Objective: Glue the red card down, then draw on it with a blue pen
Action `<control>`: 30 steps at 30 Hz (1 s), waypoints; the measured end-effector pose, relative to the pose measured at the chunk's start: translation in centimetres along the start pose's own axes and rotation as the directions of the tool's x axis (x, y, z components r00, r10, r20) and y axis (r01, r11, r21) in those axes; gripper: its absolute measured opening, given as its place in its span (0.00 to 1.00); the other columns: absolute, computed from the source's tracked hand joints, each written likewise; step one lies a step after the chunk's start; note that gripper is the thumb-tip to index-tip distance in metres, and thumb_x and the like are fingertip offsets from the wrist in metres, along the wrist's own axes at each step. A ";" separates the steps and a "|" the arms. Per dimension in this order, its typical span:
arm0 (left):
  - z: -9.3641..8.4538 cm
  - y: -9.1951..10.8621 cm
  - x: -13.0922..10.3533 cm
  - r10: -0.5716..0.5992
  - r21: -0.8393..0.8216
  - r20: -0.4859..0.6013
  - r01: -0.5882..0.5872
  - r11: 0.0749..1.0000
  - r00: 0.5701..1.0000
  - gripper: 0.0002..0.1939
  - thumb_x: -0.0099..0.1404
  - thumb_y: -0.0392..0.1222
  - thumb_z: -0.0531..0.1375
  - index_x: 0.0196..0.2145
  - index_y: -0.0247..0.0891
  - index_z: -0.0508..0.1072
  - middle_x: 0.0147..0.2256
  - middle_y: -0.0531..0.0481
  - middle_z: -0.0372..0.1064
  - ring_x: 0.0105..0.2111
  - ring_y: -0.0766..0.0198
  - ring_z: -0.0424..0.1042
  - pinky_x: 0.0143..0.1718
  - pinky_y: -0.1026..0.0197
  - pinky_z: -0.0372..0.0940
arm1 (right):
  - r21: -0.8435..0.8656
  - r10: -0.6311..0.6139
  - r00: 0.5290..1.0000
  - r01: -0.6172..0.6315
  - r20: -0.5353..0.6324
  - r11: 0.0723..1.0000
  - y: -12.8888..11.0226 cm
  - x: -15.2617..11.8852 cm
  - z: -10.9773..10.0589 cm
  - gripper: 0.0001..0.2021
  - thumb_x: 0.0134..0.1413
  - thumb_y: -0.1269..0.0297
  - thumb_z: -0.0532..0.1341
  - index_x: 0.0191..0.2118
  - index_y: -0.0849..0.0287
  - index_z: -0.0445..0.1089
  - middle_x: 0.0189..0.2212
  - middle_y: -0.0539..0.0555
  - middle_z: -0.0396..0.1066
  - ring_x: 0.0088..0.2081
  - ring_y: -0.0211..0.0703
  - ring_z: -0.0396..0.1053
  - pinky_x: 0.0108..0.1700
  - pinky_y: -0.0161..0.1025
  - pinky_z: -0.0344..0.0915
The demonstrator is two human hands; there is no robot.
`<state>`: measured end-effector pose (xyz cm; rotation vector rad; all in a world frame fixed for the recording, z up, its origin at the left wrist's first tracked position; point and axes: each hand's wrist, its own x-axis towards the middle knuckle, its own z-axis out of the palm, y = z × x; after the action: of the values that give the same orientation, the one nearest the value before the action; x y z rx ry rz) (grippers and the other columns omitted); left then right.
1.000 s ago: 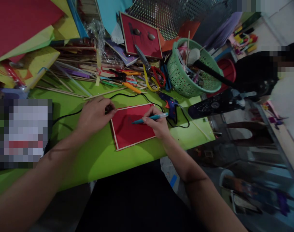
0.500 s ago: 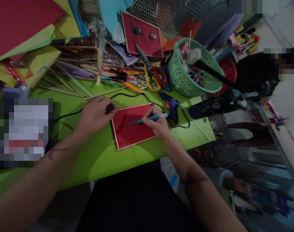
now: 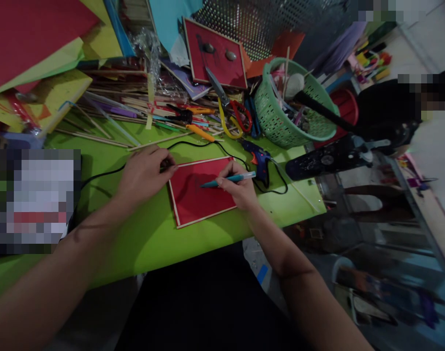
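A red framed board (image 3: 207, 209), edged with thin light wooden strips, lies flat on the green table. Its upper left corner is under the thumb of my left hand (image 3: 147, 168), whose fingers are curled in at that edge. My right hand (image 3: 239, 185) grips a teal pen (image 3: 227, 179) with a clear end, resting on the board's right side. The pen's tip is on or just above the red surface, by a few faint dark marks. Just beyond the right hand lies a blue hot glue gun (image 3: 259, 158) with an orange trigger.
Scissors (image 3: 231, 114) with yellow and red handles and an orange-handled tool (image 3: 200, 132) lie beyond the board. A green basket (image 3: 295, 117) of supplies stands back right. Wooden sticks (image 3: 134, 107) pile behind. Another red board (image 3: 218, 53) with two stones leans there. A black cord (image 3: 105, 173) crosses the table (image 3: 145, 243).
My right hand and the pen have shifted very slightly to the right. The left hand and the board stay where they were.
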<state>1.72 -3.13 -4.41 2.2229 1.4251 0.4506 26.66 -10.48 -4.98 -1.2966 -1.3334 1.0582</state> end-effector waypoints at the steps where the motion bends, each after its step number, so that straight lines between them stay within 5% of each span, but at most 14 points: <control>1: 0.0 0.0 0.0 0.002 0.000 -0.002 -0.002 1.000 1.000 0.08 0.66 0.46 0.58 0.37 0.41 0.75 0.40 0.46 0.74 0.39 0.55 0.71 0.42 0.53 0.64 | 0.003 0.001 1.000 -0.001 0.007 1.000 0.0 0.0 0.0 0.14 0.52 0.54 0.70 0.30 0.55 0.67 0.25 0.46 0.65 0.27 0.37 0.61 0.32 0.38 0.58; 30: 0.3 -0.2 0.1 0.017 -0.019 -0.016 -0.017 1.000 1.000 0.07 0.65 0.45 0.58 0.36 0.41 0.74 0.39 0.46 0.73 0.39 0.55 0.71 0.40 0.54 0.63 | -0.025 -0.002 1.000 0.003 0.015 1.000 -0.3 0.0 0.1 0.12 0.52 0.56 0.69 0.29 0.54 0.67 0.25 0.46 0.65 0.28 0.38 0.61 0.32 0.38 0.58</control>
<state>1.70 -3.06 -4.73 2.2226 1.4057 0.4862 26.51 -10.48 -4.71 -1.3072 -1.3628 1.0547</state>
